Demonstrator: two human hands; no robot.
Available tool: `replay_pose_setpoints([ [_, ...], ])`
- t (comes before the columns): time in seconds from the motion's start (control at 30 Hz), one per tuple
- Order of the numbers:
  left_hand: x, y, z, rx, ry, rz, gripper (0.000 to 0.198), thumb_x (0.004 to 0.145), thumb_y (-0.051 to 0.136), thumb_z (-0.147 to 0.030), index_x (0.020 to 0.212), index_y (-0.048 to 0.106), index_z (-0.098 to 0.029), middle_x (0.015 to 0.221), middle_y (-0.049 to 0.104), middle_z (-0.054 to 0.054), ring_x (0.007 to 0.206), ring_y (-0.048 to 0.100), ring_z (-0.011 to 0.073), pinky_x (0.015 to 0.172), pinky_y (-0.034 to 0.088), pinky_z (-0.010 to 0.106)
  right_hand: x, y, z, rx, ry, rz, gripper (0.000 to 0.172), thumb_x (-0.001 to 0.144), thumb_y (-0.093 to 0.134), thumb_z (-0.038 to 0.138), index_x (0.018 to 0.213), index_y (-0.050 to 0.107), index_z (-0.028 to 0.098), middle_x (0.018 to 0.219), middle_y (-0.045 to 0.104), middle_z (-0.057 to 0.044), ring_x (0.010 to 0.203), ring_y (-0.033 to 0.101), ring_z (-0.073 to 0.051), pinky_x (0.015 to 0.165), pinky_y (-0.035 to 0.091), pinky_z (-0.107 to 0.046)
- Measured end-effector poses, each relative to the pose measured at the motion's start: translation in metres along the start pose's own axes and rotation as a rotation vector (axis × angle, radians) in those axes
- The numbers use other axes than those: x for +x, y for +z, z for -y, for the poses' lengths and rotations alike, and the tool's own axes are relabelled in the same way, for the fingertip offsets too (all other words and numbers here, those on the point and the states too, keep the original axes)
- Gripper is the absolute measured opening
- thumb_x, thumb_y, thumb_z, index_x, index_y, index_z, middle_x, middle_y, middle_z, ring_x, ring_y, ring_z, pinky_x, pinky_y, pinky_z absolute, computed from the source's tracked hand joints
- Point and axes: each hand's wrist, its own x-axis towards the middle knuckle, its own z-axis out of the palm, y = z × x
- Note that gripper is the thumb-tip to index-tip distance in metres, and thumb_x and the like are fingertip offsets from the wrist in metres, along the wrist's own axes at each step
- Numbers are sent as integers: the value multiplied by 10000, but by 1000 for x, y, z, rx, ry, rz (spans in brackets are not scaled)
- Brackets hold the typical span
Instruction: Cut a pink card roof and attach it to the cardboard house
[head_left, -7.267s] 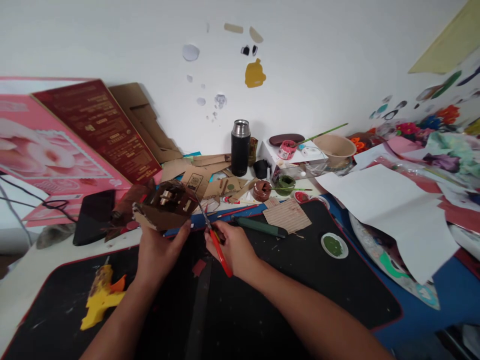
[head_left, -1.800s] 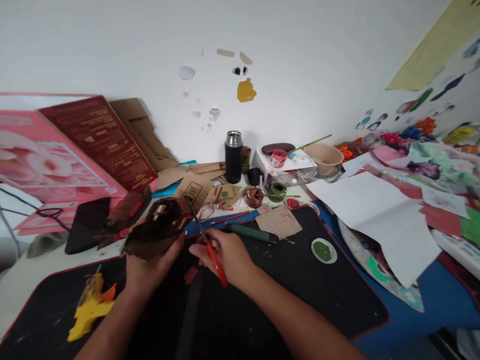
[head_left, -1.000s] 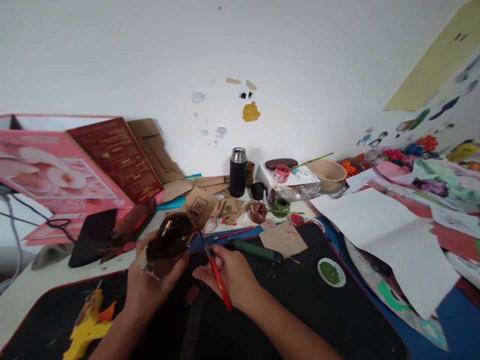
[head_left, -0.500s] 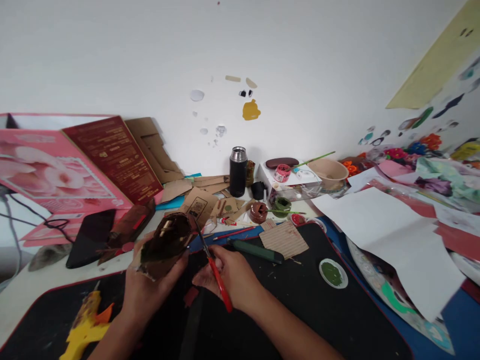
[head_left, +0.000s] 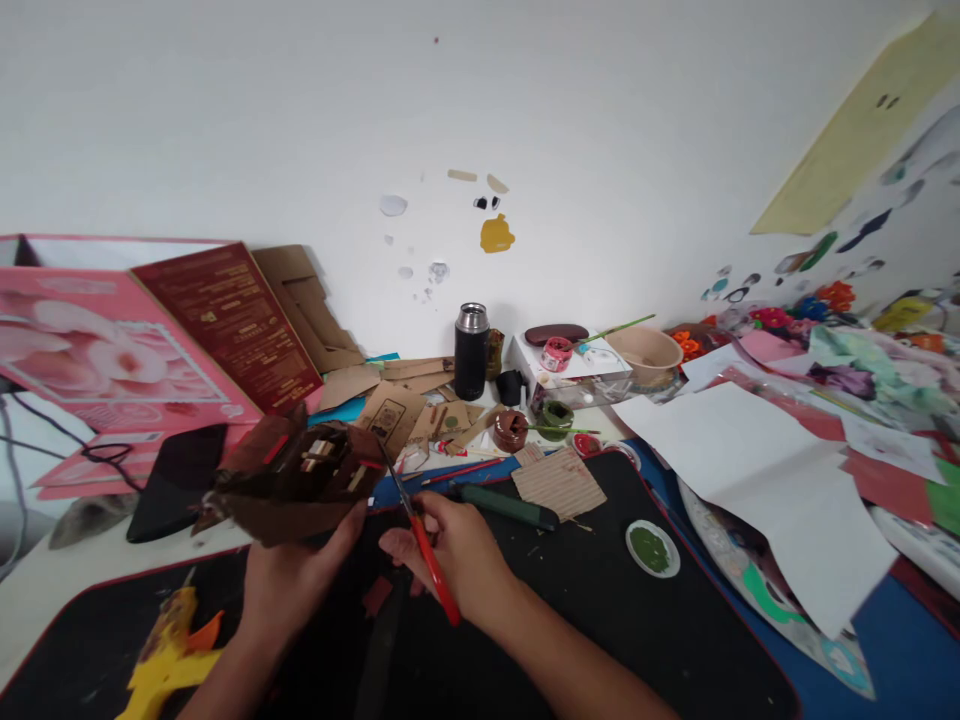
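Note:
My left hand (head_left: 300,575) grips a dark brown, hollow craft piece (head_left: 300,515) that looks like a small boat, tilted so its inside faces up. Lighter strips show within it. In my right hand (head_left: 469,560) is a pair of scissors (head_left: 431,560) with red handles, their blades pointing up and left beside the craft piece's right end. Whether the blades touch it I cannot tell. A small reddish-brown scrap (head_left: 377,597) lies on the black mat (head_left: 585,620) below my hands.
A yellow glue gun (head_left: 169,660) lies at lower left, a black phone (head_left: 176,480) behind it. Beyond my hands are a green cutter-like tool (head_left: 510,507), corrugated cardboard (head_left: 559,483), paint jars (head_left: 511,430) and a black flask (head_left: 471,350). A dish of green paint (head_left: 652,549) sits right.
My left hand has turned the craft piece, so its long side and inner strips now show. The scissors remain in my right hand, nearly in place. The view has shifted slightly.

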Motion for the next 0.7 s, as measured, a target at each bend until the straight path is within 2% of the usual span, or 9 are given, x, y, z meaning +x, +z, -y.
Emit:
replay_pose_setpoints([
  [0.13,0,0,-6,-6,-24,-40,380,900,657,-586,929,813,-241,943,854,86,1037,794,396,1015,594,558,-1,2,-3,59,14,13,538,872,785,683,1140,738,219,718,697,9,558,688,-180,493,461,-240],
  [0.3,0,-1,-8,-7,-56,-13,385,887,670,-597,933,809,-241,971,854,94,1094,780,403,1065,562,571,-2,2,-4,176,46,66,561,880,780,674,1185,703,209,809,741,-7,494,634,-138,465,471,-227],
  [0.5,2,-3,-17,-147,-199,-5,400,842,730,-579,969,789,-205,990,857,99,936,811,355,907,637,486,-3,3,-2,294,34,87,589,848,794,698,1149,693,202,763,700,15,466,586,-118,433,476,-215],
  [0.57,3,-3,-19,-135,-171,-12,385,848,721,-571,956,793,-209,980,858,92,929,814,349,906,638,476,-3,2,1,349,61,111,626,830,790,726,1155,686,201,756,689,20,455,575,-113,423,487,-218],
  [0.7,5,-5,-21,4,7,-18,353,881,675,-565,891,800,-234,911,854,80,981,807,370,999,600,520,-3,0,4,364,83,128,638,835,777,735,1163,681,197,749,680,21,453,577,-109,409,483,-210],
])
